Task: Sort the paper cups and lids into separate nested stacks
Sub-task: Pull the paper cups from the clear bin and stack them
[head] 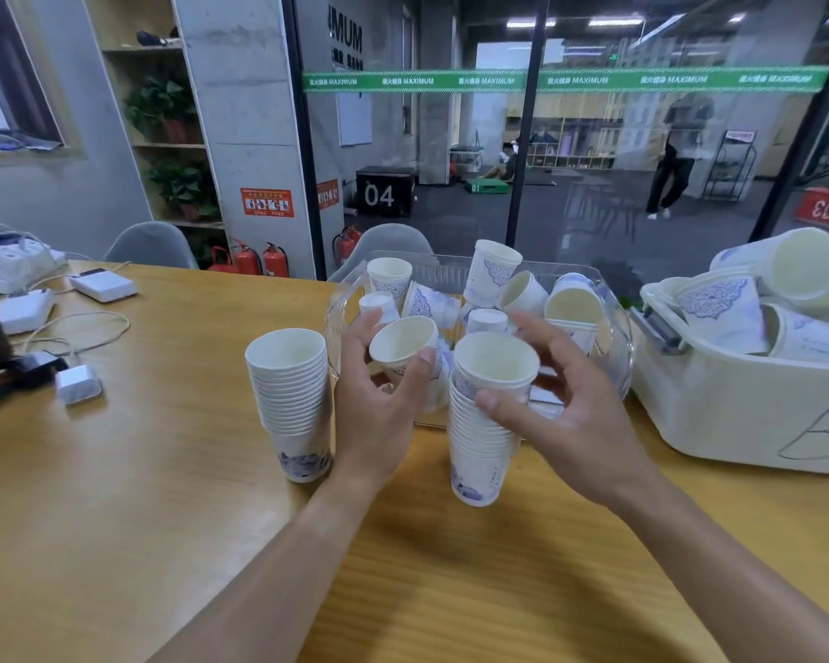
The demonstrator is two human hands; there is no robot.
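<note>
Here the left hand (pixel 379 399) pinches a single loose paper cup (pixel 403 341) between thumb and fingers, mouth tilted toward the camera, just to the nine o'clock side of the stack it seems meant for. The right hand (pixel 556 399) curls round the upper part of a tall nested stack of cups (pixel 486 418), thumb across the near side, apparently to steady it so the next cup can drop in without tipping it. That stack stands on the wooden table (pixel 116 495), or just above it; I cannot tell if its base touches.

A second finished-looking stack (pixel 290 399) stands alone at nine o'clock of the left hand, set aside probably because it is tall enough. At twelve o'clock, a clear plastic bin (pixel 613 346) holds the unsorted cups lying at all angles, close enough for short reaches. At three o'clock a white tub (pixel 719 413) carries more loose cups. No lids are visible to me.

The next move likely needs the loose cup turned upright and lined over the held stack's mouth.
</note>
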